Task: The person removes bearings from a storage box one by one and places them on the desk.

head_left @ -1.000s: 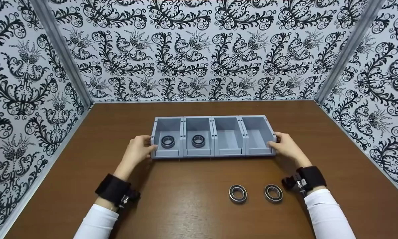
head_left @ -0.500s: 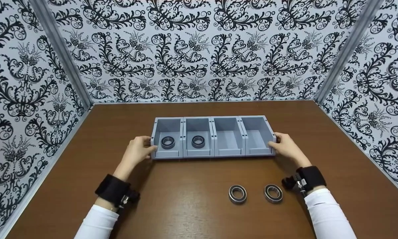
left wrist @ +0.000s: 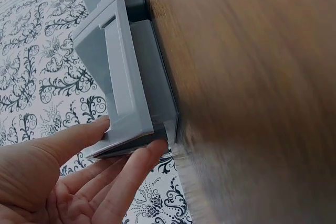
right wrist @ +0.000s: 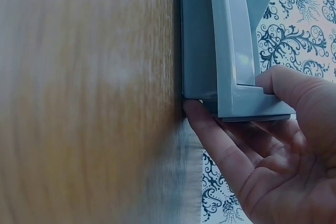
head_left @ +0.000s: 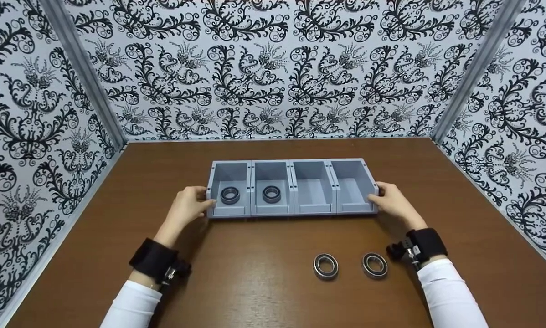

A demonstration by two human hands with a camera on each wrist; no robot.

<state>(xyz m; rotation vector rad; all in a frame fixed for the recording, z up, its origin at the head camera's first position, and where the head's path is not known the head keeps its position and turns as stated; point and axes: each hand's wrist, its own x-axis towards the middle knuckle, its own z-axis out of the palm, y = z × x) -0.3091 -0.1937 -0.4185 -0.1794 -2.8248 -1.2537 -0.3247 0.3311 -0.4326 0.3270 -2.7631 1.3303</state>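
I see the left hand (head_left: 190,205) and right hand (head_left: 391,199), fingers pinching opposite ends of the 4-bin grey rack (head_left: 315,209). 2 ball bearings (head_left: 229,201) sit in the bins nearest the left fingers; 2 loose bearings (head_left: 325,276) lie on the bench (head_left: 264,282), nearer me than the right fingers.

Smooth plastic bins (head_left: 313,209), shiny-rimmed metal rings (head_left: 325,276), a wood-grain tabletop (head_left: 254,259) (softly glossy), matt cloth sleeves (head_left: 450,291).
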